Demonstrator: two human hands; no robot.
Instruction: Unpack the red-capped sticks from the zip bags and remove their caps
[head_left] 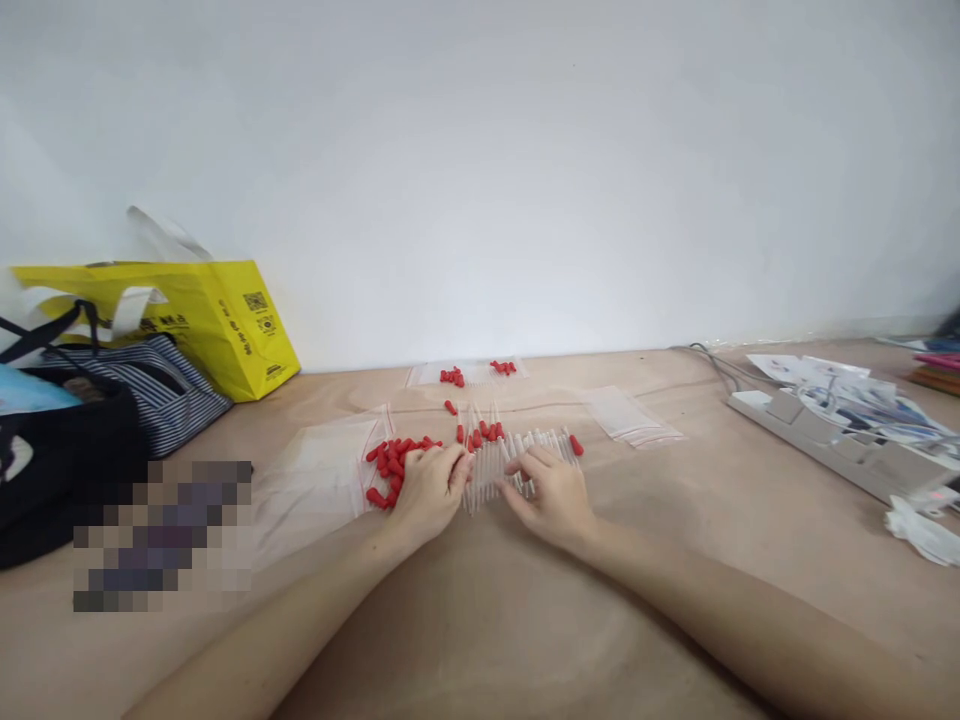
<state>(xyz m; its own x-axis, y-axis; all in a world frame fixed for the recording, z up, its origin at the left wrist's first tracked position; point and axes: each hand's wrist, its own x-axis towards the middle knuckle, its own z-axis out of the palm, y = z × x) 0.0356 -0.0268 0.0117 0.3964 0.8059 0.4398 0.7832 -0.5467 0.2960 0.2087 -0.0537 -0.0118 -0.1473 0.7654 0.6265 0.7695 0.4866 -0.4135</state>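
Observation:
A row of clear plastic tubes [525, 450] lies on the brown table [487, 620], some with red caps on their far ends. My left hand [429, 490] rests at the row's left end with its fingers curled against the tubes. My right hand [551, 492] lies on the row's right part, fingers bent down onto the tubes. A pile of loose red caps [391, 466] sits just left of my left hand, partly on a clear zip bag [330, 460].
More clear zip bags lie farther back, one with a few red caps [453, 376] and another pile of bags [634, 415] at right. A yellow bag [225, 320], a striped bag [161, 390] and a black bag [60, 450] stand left. A white power strip [832, 440] with papers lies right.

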